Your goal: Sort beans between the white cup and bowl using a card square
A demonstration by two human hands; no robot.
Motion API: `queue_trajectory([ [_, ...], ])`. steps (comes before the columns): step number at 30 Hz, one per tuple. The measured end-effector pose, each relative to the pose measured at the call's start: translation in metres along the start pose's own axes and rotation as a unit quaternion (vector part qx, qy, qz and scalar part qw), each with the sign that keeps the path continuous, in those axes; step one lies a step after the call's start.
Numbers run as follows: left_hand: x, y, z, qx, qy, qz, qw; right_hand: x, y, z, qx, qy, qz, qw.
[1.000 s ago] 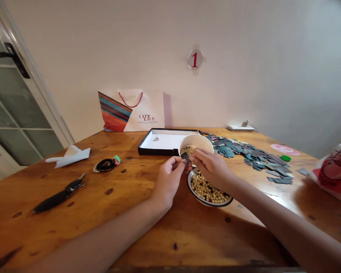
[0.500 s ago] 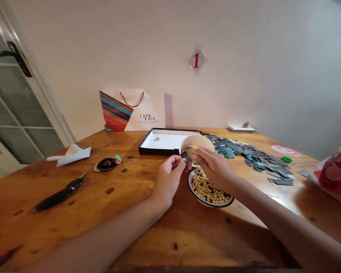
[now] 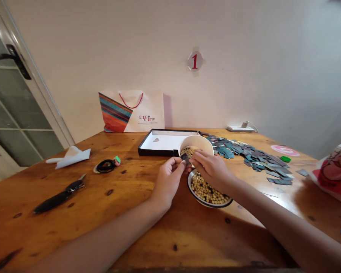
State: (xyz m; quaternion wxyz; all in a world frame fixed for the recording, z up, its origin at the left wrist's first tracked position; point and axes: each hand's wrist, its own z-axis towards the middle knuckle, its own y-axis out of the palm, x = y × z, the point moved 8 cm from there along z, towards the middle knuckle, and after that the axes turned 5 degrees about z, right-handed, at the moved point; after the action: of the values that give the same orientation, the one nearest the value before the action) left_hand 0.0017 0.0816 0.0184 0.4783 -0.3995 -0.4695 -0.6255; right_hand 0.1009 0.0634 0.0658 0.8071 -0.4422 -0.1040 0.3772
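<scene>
Dark chip [image 3: 184, 157] pinched by left hand [image 3: 169, 180] and right hand [image 3: 211, 170] together, centre frame, over a bowl [image 3: 193, 192] that would catch strays.

Left hand [image 3: 168, 181], right hand [image 3: 212, 170], forearms [image 3: 116, 232] bare.

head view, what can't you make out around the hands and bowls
Head view: the small dark piece pinched by the left hand: too small to identify.
The right hand: whether its fingertips grip anything, hidden by its own fingers.
The bowl of beans: far part covered by the right hand.
The printed bag: cut off by the right edge.
</scene>
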Motion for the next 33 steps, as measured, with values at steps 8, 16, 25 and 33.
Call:
queue_trajectory([
  [8, 0.0000, 0.0001, 0.0005, 0.000, -0.001, 0.002, 1.000, 0.0010, -0.0004, -0.0001, 0.011, 0.001, 0.008, 1.000],
  [16, 0.0003, 0.0003, 0.0006, 0.001, -0.002, 0.000, 1.000, 0.0029, -0.0025, 0.0000, 0.023, 0.009, 0.009, 1.000],
  [25, -0.0003, 0.0017, -0.0007, -0.001, -0.011, -0.014, 1.000, 0.0036, -0.0035, -0.0001, 0.027, 0.015, -0.007, 0.999],
  [33, -0.0040, 0.0036, -0.0021, -0.007, -0.031, -0.033, 0.999, -0.0029, -0.0009, -0.0010, 0.005, -0.002, -0.058, 0.998],
])
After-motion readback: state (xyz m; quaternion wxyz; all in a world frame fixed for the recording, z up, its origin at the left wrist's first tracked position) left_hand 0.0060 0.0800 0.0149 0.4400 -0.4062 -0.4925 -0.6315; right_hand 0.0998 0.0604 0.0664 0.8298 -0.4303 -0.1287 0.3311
